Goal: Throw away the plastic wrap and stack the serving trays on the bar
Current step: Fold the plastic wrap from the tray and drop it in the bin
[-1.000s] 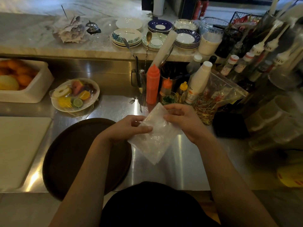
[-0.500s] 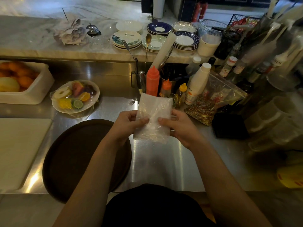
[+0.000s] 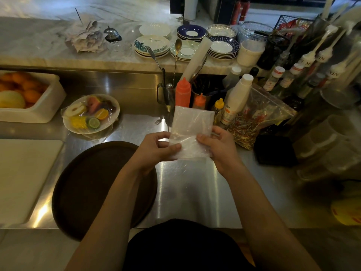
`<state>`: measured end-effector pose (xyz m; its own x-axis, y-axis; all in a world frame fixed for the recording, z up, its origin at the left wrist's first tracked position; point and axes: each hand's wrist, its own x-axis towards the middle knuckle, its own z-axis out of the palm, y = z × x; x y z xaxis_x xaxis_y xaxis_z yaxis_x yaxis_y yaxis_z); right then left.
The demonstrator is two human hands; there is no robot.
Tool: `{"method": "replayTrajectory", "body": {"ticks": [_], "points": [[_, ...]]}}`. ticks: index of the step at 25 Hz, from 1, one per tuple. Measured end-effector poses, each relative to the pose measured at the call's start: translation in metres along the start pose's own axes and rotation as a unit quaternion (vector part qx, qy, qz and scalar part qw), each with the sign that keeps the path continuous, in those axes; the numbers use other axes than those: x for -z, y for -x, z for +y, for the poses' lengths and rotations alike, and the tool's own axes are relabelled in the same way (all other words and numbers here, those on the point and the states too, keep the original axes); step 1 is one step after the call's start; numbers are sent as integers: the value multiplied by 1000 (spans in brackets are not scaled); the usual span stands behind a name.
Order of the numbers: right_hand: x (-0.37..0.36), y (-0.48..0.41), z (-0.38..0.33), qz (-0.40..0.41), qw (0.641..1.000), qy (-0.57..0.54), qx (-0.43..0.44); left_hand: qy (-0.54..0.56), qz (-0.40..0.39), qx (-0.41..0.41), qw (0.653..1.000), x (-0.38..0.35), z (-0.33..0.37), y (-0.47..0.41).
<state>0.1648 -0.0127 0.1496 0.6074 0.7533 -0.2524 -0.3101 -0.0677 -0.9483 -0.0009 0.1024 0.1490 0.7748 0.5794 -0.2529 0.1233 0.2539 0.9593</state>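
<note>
— Stainless tabletop (image 3: pixel 187 184) runs below a marble bar ledge (image 3: pixel 39 45); where's the plastic wrap?

— Folded flat, the plastic wrap (image 3: pixel 190 132) is held up over the tabletop, long axis running near to far. Left hand (image 3: pixel 156 149) pinches its near-left edge, right hand (image 3: pixel 218 147) clamps the right edge; both sit equally close.

— And a serving tray?

— One dark round serving tray (image 3: pixel 86 184) lies just left of the hands, partly under the left forearm, overhanging the near edge.

— Room to move?

— Bare steel near and right; squeeze bottles (image 3: pixel 183 92) crowd just beyond. No bin in view.
</note>
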Motion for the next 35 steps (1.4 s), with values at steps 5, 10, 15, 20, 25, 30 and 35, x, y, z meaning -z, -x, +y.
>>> {"method": "replayTrajectory", "body": {"ticks": [5, 10, 15, 20, 25, 30, 35], "points": [[5, 2, -4, -80, 996, 23, -37, 0, 57, -28, 998, 1, 3, 1], [6, 4, -2, -79, 995, 66, -16, -36, 69, -17, 997, 0, 1, 2], [5, 7, 1, -116, 990, 78, -26, -58, 175, -58, 981, 0, 1, -1], [-3, 7, 2, -37, 994, 104, -2, -62, 203, -53, 976, 0, -6, 6], [-23, 11, 5, -1, 989, 133, 67, -23, 231, -42, 972, 11, -7, 14], [-52, 17, 13, -4, 980, 171, 97, -38, 253, -21, 967, 33, -13, 28], [-98, 22, 32, -31, 979, 186, 77, -23, 251, -40, 967, 76, -25, 60]]}}
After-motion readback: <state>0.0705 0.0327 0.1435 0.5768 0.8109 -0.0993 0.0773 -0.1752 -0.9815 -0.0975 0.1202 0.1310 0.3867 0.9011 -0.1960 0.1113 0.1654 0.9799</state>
